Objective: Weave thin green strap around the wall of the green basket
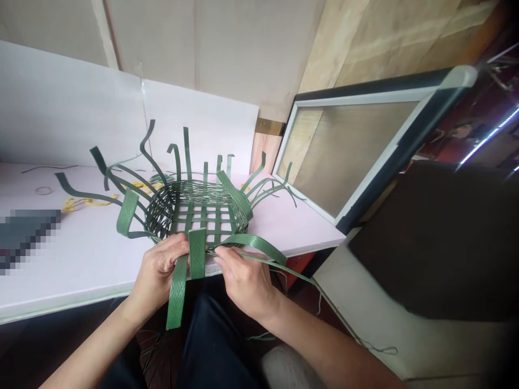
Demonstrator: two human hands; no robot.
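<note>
At bench edge [60, 303], left grip [160, 265] pinches basket [198, 190] at near rim, probably steadying it; right grip [249, 281] pinches thin strand [298, 275].

No text, label, brand, number or sign can be read. The dark object [26, 235] at the left of the worktop [93, 265] is pixelated, hiding any marking, and the red background [466, 127] at the far right is too blurred to tell.
</note>
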